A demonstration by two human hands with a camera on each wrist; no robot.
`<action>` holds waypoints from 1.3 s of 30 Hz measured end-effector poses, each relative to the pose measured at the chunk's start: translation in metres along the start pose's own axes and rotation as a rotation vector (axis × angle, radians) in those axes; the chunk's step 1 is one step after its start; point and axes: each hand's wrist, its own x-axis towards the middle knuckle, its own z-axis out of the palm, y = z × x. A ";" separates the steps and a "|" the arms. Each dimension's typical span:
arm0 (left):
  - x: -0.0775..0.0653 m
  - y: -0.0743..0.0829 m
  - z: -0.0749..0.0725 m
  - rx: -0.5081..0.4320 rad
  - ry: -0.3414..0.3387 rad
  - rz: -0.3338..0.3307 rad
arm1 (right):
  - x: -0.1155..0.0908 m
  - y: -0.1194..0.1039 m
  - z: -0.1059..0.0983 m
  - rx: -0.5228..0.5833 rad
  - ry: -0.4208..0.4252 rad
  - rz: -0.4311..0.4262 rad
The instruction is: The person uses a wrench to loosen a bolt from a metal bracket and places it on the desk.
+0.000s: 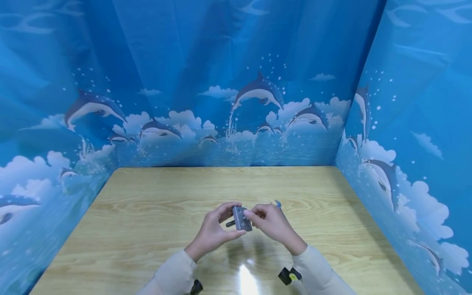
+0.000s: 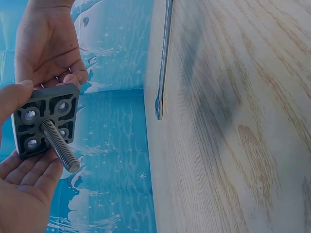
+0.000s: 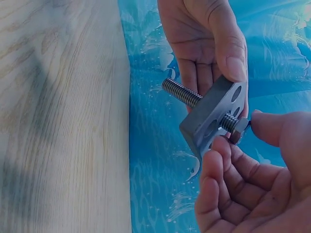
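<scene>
A square grey metal plate (image 1: 242, 218) with holes near its corners is up off the table. My left hand (image 1: 212, 229) grips it by opposite edges, thumb on one side and fingers on the other. Through the plate's middle passes a threaded bolt (image 3: 181, 92); its long shank sticks out on the far side, seen end-on in the left wrist view. Some thread also shows between plate and hex head (image 3: 240, 129). My right hand (image 3: 272, 179) pinches that head between thumb and fingertips. The plate's ribbed, hollowed back faces the left wrist camera.
A wrench (image 2: 164, 63) lies on the wood-grain table (image 1: 155, 196); in the head view only its blue-looking end shows past the right hand. Blue dolphin-print curtains (image 1: 206, 135) stand at the table's back and sides.
</scene>
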 end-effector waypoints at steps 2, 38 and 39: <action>-0.001 0.005 0.000 0.005 0.002 -0.003 | 0.000 -0.002 0.000 0.004 0.008 0.005; 0.002 -0.001 0.003 0.023 -0.012 -0.035 | -0.003 0.000 -0.003 -0.015 0.044 -0.004; 0.002 -0.001 0.003 0.023 -0.014 -0.033 | -0.003 0.000 -0.003 -0.015 0.043 0.000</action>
